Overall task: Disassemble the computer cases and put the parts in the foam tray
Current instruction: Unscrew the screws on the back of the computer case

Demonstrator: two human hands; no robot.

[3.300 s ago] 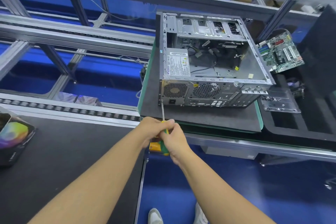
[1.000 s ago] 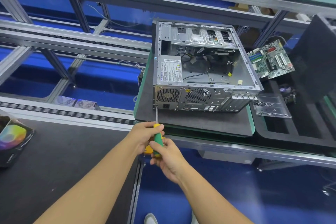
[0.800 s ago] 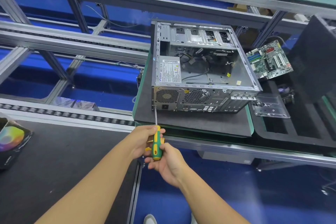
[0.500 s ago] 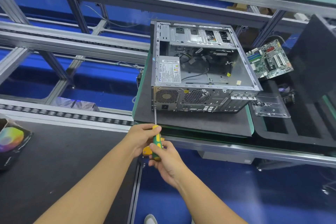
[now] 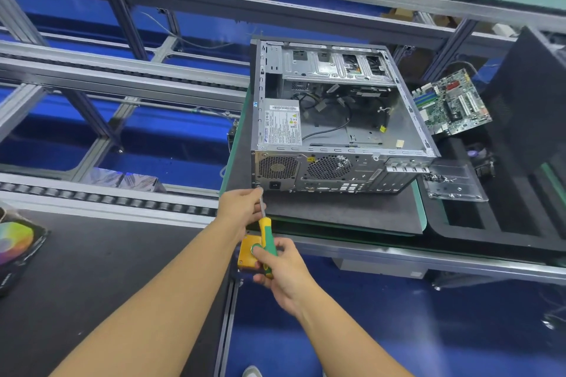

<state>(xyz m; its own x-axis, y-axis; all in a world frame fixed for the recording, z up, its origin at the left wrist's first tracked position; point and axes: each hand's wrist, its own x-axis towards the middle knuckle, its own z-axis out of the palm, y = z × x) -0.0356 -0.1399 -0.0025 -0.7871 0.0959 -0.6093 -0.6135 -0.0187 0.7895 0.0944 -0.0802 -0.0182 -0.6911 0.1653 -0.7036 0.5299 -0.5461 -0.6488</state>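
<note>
**Screwdriver set at the rear corner of the open case**

At the far left, a box printed with a colour wheel (image 5: pixel 15 243) lies on the dark mat of the near bench (image 5: pixel 101 269). A roller rail (image 5: pixel 107 197) runs along the mat's far edge. Past it is the left hand (image 5: pixel 240 208), its grip closed lightly, with the fingertips curled round the bare metal shaft of the screwdriver (image 5: pixel 266 232) just short of the tip. The tip sits at the lower left corner of the case's rear panel, beside the power socket. The right hand (image 5: pixel 283 272) has a full grip round the green and yellow handle, thumb laid on it. A yellow block (image 5: pixel 246 257) shows just behind that hand; I cannot tell what it is.

The computer case (image 5: pixel 337 171) lies on its side on a green-edged board (image 5: pixel 337 214), open side up and rear panel towards me. The power supply (image 5: pixel 281 127) sits in its near left corner. To the right, in the black foam tray (image 5: pixel 490 236), a clear plastic dish (image 5: pixel 456 185) holds small screws. A green motherboard (image 5: pixel 450 104) rests tilted beyond it. A black panel (image 5: pixel 533 101) stands at the far right.
</note>
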